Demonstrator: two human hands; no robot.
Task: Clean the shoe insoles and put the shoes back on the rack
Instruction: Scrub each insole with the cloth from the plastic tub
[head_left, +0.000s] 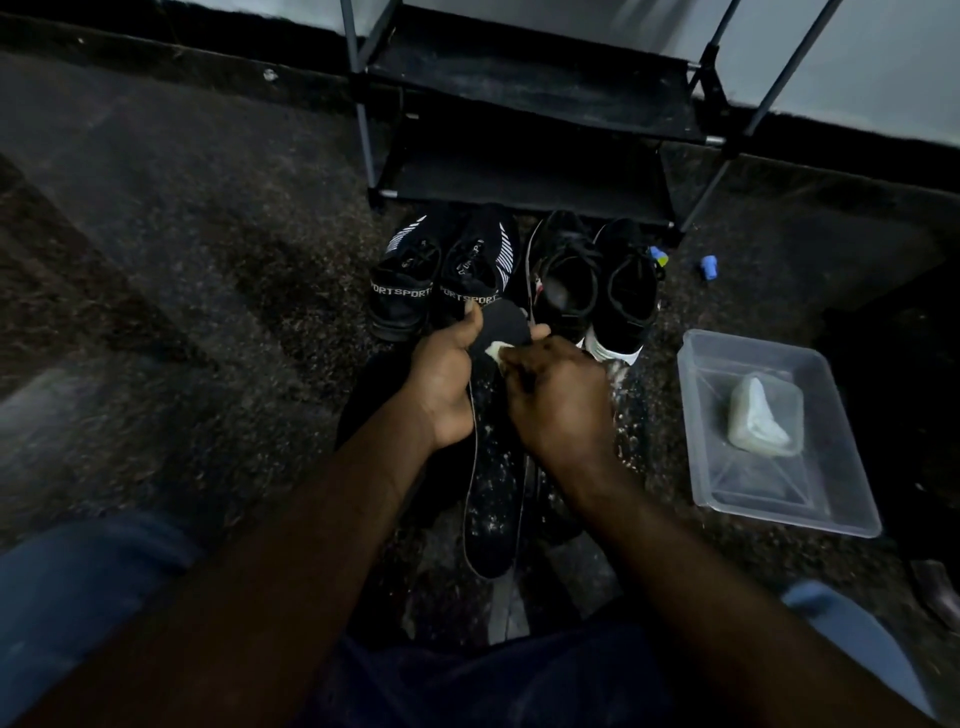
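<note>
The left hand (441, 379) grips the likely light, floppy insole (493, 499) near its 12 o'clock end, a sensible hold, while the right hand (561, 400) pinches a pale wipe (493, 350) against it.

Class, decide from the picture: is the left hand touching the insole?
Touching. The head view shows the left hand gripping the insole at its edge, thumb pressed on top.

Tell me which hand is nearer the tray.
Right. The right hand, pinching a wad against the insole, is on the side towards the tray. The left hand grips the insole's opposite edge, farther away.
</note>
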